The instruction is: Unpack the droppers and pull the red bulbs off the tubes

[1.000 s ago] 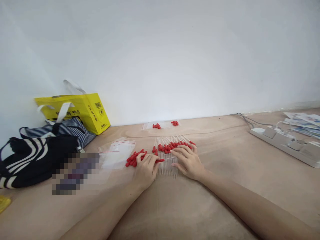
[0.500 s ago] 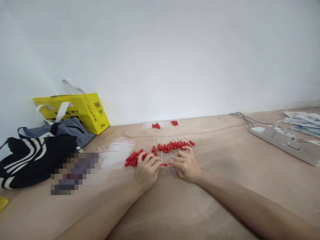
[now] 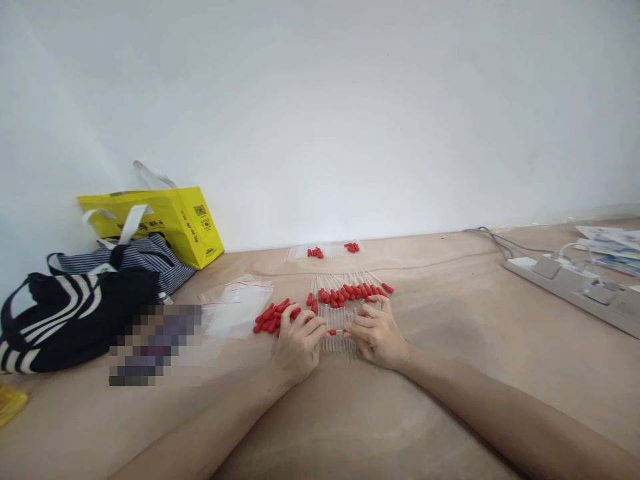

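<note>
My left hand (image 3: 300, 341) has its fingers closed on a small red rubber bulb (image 3: 331, 332). From its right side runs a short clear glass tube (image 3: 340, 332), pinched at the far end by my right hand (image 3: 380, 337). The two pieces appear joined in line. Under and between my hands lies a row of loose glass tubes (image 3: 336, 346). Just beyond, glass droppers with red bulbs (image 3: 350, 293) are fanned out, bulbs toward me. A heap of loose red bulbs (image 3: 269, 319) sits beside my left hand, partly covered by its fingers.
Clear zip bags (image 3: 234, 308) lie left of the heap. Near the wall is a clear bag with red bulbs (image 3: 316, 253). A yellow bag (image 3: 200, 230), striped bag (image 3: 150, 257) and black bag (image 3: 95, 313) stand left. A power strip (image 3: 575, 293) and papers (image 3: 613, 243) are right.
The view has turned slightly left, shifting everything a little rightward. More of the clear tube shows between my hands beside the red bulb. Both hands keep their grip.
</note>
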Motion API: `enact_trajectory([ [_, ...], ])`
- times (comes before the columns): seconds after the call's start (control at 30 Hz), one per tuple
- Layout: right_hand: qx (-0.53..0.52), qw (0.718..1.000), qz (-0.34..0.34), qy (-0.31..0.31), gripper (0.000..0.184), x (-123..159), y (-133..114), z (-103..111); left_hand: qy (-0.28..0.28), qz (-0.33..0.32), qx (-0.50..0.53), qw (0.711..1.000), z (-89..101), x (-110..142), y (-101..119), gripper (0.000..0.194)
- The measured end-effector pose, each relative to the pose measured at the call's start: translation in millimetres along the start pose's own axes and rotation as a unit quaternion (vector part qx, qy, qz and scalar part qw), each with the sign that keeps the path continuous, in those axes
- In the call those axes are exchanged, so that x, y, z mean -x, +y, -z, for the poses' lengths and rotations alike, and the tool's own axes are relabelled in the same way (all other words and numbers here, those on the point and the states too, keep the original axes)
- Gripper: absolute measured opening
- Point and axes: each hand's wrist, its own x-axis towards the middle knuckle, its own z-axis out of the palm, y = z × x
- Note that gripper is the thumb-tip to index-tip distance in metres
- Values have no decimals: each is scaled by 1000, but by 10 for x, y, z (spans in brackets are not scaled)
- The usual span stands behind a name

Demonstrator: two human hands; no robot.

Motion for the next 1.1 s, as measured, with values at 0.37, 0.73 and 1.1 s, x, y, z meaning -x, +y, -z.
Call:
enact_trajectory([
  [0.37, -17, 992, -123, -26, 27, 116, 168, -59, 40, 91, 87, 991, 156, 61, -288, 18],
  [0.73, -27, 980, -193, -30, 28, 131, 173, -175, -186, 119, 123, 968, 462, 39, -478, 2],
  [1.1, -61, 968, -216, -110, 24, 96, 54, -116, -159, 170, 102, 967, 361, 7, -533, 19],
])
